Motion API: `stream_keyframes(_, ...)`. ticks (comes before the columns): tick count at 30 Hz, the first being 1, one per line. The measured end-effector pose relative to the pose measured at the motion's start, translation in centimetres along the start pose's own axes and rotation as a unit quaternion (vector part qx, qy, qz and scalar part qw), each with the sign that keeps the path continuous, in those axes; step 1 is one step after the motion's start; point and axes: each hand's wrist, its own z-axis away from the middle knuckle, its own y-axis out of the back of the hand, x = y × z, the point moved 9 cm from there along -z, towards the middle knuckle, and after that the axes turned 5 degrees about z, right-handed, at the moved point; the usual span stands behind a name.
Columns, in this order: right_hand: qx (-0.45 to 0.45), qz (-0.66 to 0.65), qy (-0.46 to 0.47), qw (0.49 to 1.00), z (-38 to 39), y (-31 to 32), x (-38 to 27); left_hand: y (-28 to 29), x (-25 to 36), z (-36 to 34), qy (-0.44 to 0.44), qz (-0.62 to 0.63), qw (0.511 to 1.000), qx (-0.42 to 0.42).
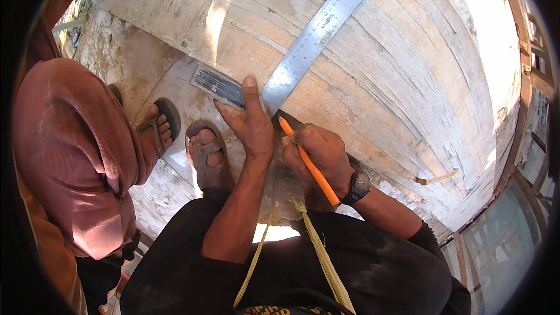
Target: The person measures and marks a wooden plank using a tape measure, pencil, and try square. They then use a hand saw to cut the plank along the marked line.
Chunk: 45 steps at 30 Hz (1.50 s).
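A: Where is the orange pencil (316, 170)?

B: Gripped by the right hand's (322, 147) fingers, tip just beside the steel ruler's (326, 26) near end; held low, presumably for control.

A: Left hand (255, 128)?

B: At the ribbed bar's (213, 86) end, thumb extended, probably steadying it. Other fingers partly hidden; grip, cannot tell.

A: Ruler support?

B: Lies across weathered planking (402, 64).

Ruler (324, 32) on planks (402, 81); pencil (315, 172) beside ruler's near end; other person (76, 151) far left.
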Motion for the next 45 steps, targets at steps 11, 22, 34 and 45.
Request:
stream_keyframes(11, 0.291, 0.013, -0.111, 0.95, -3.9, 12.3, 6.6, 0.1, 0.1, -0.2, -0.008, 0.029, 0.999, -0.017)
stream_keyframes(22, 0.263, 0.105, -0.045, 0.958, -9.6, 12.9, 6.8, 0.1, 0.5, -0.3, -0.002, -0.01, 1.0, -0.02)
stream_keyframes(34, -0.006, -0.008, -0.056, 0.998, 0.4, -2.3, 0.5, 0.2, 0.0, -0.3, 0.004, -0.034, 0.999, -0.02)
stream_keyframes(45, 0.275, 0.036, -0.143, 0.95, -6.9, 13.1, 6.9, 0.0, 1.1, -0.1, 0.006, -0.006, 1.0, -0.01)
